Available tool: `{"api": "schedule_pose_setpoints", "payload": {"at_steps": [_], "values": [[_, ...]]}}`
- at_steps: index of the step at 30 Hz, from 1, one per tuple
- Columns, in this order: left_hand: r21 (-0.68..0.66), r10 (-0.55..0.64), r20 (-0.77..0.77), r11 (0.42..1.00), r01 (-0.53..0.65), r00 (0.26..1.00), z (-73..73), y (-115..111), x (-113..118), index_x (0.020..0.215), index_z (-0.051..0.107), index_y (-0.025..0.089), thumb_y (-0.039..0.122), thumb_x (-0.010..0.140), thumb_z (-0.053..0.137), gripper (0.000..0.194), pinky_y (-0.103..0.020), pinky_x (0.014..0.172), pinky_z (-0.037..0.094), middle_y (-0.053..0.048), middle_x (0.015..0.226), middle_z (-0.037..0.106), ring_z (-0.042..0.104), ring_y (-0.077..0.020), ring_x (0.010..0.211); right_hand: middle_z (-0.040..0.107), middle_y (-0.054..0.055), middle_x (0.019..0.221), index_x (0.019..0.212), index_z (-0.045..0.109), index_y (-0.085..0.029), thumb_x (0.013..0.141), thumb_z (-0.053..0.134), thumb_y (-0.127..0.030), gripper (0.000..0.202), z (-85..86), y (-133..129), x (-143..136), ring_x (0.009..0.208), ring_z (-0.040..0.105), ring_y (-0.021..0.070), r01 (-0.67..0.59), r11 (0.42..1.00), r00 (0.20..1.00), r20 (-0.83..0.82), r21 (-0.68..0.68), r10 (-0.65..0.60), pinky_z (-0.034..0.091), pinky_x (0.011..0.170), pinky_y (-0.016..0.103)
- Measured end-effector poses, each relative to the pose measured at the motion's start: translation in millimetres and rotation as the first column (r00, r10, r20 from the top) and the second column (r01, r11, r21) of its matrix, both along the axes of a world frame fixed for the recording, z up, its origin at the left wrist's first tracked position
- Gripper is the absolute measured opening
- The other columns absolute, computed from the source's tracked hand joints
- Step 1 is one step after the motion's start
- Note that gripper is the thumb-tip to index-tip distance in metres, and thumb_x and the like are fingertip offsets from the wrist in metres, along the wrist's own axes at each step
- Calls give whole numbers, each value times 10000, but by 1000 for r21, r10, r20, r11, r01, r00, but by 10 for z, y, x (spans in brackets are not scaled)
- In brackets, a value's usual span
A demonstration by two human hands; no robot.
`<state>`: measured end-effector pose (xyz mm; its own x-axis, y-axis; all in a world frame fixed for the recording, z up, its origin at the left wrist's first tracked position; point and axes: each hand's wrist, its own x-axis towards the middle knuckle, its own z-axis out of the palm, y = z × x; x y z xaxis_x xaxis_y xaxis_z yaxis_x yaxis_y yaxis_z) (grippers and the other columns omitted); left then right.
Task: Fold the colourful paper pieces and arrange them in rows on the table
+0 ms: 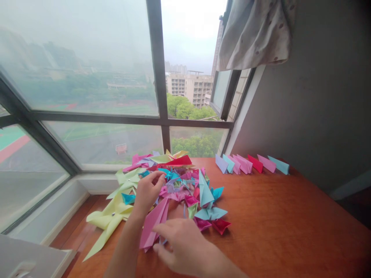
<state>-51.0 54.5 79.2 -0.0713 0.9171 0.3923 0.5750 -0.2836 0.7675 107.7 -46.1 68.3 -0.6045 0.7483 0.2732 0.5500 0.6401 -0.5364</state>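
Clock positions were taken from the middle of the paper pile (176, 195), with twelve o'clock toward the window (116, 58). The pile of small folded pieces in pink, blue, green and red rested on the brown table (290, 208). The left hand (149, 189) was positioned at nine o'clock over the pile edge, its fingers bent and its thumb and forefinger close together beside blue folded paper; whether it was grasping a piece could not be told. The right hand (182, 241) was positioned at six o'clock, released, with thumb and forefinger spread apart. Its forefinger overlapped the lower part of a pink paper plane (156, 224) in the view; contact could not be confirmed. This plane lay between seven and eight o'clock, tilted, between the left forearm and the right hand. A light blue paper plane (205, 191) stood with its narrow end up at three o'clock, and a red paper boat (222, 226) sat at four o'clock. A yellow pinwheel (113, 216) was located between eight and nine o'clock. Between two and three o'clock, well apart from both hands, a row of paper planes (255, 163) in blue, pink and red was lined up along the far side of the table. A spotted curtain (257, 34) hung at one o'clock.
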Motion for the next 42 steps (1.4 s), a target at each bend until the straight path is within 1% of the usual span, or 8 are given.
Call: {"api": "schedule_pose_setpoints", "payload": {"at_steps": [6, 9, 14, 20, 24, 27, 32, 42], "values": [[-11, -6, 39, 1000, 7, 999, -5, 3, -26, 933, 732, 185, 381, 860, 572, 263, -248, 597, 479, -11, 708, 728, 653, -183, 634, 688, 29, 794, 804, 647, -220, 847, 569, -323, 137, -198, -65, -217, 724, 617, 185, 58, 996, 993, 104, 69, -65, 422, 618, 262], [-18, -18, 70, 1000, 20, 997, 4, -6, -32, 931, 728, 186, 377, 864, 575, 253, -249, 601, 481, -11, 705, 730, 657, -185, 635, 665, 32, 767, 755, 621, -216, 867, 559, -303, 155, -61, -58, -69, 720, 598, 180, 155, 985, 987, 32, 76, -158, 406, 624, 263], [-25, -78, 154, 996, 82, 985, 28, -33, -13, 983, 733, 176, 376, 873, 585, 272, -251, 632, 496, -28, 775, 743, 669, -186, 688, 654, 32, 792, 831, 621, -225, 850, 597, -253, 42, 340, -22, 377, 746, 594, 181, 263, 963, 942, -231, 56, -244, 432, 682, 281], [-54, -286, 283, 948, 313, 916, 107, -123, 93, 1022, 730, 171, 396, 889, 597, 294, -274, 725, 524, -82, 945, 743, 676, -220, 869, 631, 4, 770, 834, 595, -224, 857, 554, -175, 68, 524, 94, 838, 661, 568, 133, 277, 961, 884, -385, -24, -265, 458, 615, 240], [-102, -485, 383, 824, 558, 786, 130, -197, 200, 1131, 689, 173, 424, 891, 598, 359, -288, 738, 536, -114, 1019, 733, 678, -237, 910, 652, 20, 824, 937, 629, -219, 871, 567, -221, 91, 394, 271, 1057, 707, 599, 145, 341, 935, 836, -423, -101, -350, 483, 628, 242], [-85, -550, 402, 774, 628, 732, 74, -217, 261, 1197, 660, 177, 411, 875, 636, 399, -295, 768, 545, -113, 1030, 726, 675, -238, 937, 668, 45, 877, 1062, 636, -210, 867, 597, -286, 212, 239, 467, 1198, 769, 621, 170, 384, 905, 773, -472, -182, -424, 494, 627, 251], [-62, -543, 293, 810, 583, 787, -34, -192, 307, 1157, 686, 168, 336, 821, 715, 377, -280, 773, 558, -120, 1097, 717, 677, -236, 956, 678, 70, 911, 1076, 642, -185, 853, 635, -363, 286, 27, 766, 1343, 803, 627, 184, 362, 885, 690, -555, -292, -465, 501, 652, 269], [81, -352, 72, 934, 347, 933, -41, -141, 361, 899, 727, 175, 235, 875, 636, 111, -232, 684, 547, -41, 815, 754, 698, -164, 728, 670, 32, 813, 934, 695, -184, 782, 712, -379, 247, -191, 1030, 1293, 628, 555, 124, 237, 902, 638, -643, -360, -424, 463, 574, 242]]}}
